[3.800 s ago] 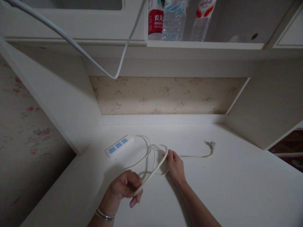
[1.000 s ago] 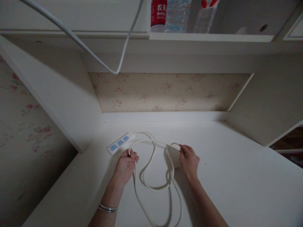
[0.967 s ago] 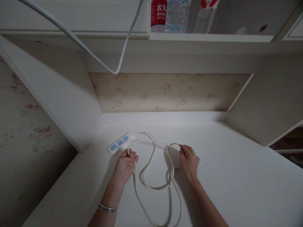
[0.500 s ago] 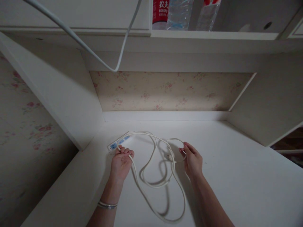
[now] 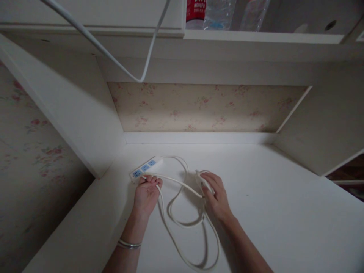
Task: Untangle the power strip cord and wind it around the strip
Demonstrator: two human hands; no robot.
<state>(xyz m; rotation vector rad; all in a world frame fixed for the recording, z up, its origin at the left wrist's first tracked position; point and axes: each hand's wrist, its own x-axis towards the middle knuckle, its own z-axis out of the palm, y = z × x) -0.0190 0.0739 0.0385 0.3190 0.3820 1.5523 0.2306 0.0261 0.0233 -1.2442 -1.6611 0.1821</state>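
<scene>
A white power strip (image 5: 157,162) with blue socket faces lies at a slant on the white desktop. Its off-white cord (image 5: 182,183) spreads in loose loops between my hands and toward me. My left hand (image 5: 148,193), palm up at the near end of the strip, has its fingers curled around a length of the cord. On the right, my right hand (image 5: 218,195) is bent around a loop of the cord, thumb and fingers close together. Something small and dark-tipped shows by the thumb, perhaps the plug; it is partly hidden.
White side panels (image 5: 65,102) flank the desktop (image 5: 284,212). Overhead, a shelf (image 5: 264,36) holds plastic bottles (image 5: 218,15) and a red-labelled one (image 5: 195,13). A white bent rod or cable (image 5: 113,60) crosses the upper left. Floral wallpaper (image 5: 184,110) covers the back.
My right hand has moved left and inward, closing over the cord loop it pinched before. The upper cord strand has dropped away from the power strip, uncovering it. My left hand stays nearly still.
</scene>
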